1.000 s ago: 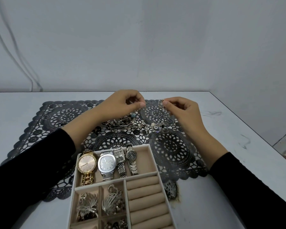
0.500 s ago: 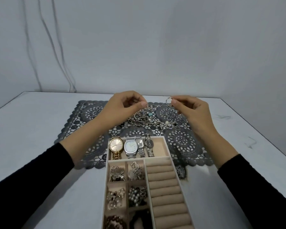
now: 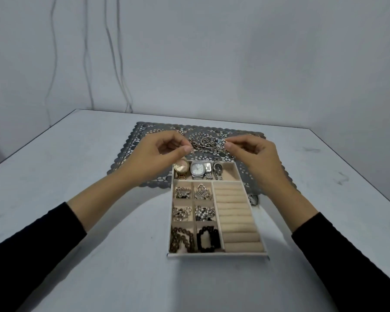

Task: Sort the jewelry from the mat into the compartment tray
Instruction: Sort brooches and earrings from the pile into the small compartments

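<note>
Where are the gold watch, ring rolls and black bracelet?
gold watch (image 3: 181, 168): head view, on its dial.
ring rolls (image 3: 236, 218): head view, on a middle roll.
black bracelet (image 3: 214, 240): head view, on its right-side beads.

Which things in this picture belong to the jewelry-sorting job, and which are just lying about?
Part of the job:
mat
jewelry pile on it
ring, pinched by the right hand
small piece, pinched by the left hand
tray, watches already inside

Just lying about:
table
cables on the wall
</note>
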{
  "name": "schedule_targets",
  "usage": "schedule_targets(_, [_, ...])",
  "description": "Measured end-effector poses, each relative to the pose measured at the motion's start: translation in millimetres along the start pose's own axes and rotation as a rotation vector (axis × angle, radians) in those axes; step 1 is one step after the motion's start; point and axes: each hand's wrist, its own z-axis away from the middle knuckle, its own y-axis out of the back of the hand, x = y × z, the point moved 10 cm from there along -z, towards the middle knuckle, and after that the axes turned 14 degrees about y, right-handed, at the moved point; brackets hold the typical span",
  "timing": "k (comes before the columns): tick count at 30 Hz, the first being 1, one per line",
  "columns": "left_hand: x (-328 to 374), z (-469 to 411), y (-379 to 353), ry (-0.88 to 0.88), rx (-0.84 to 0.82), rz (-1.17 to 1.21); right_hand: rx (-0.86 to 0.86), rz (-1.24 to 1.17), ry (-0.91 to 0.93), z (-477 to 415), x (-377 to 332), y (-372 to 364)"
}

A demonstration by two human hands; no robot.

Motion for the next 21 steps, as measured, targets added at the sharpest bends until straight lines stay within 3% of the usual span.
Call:
schedule_targets(5, [-8,30,2,0.059,-0.016,0.052,-0.073,0.007,0.006,19,-6,-9])
schedule_targets(15, [-10,60,7,0.023,0.02,0.081,-0.521,0.082,-0.036,55,-17,-46])
schedule_targets(21, [-13,61,5,0.028,0.018,0.074,-0.668,0.179,-0.021,63,-17,-59])
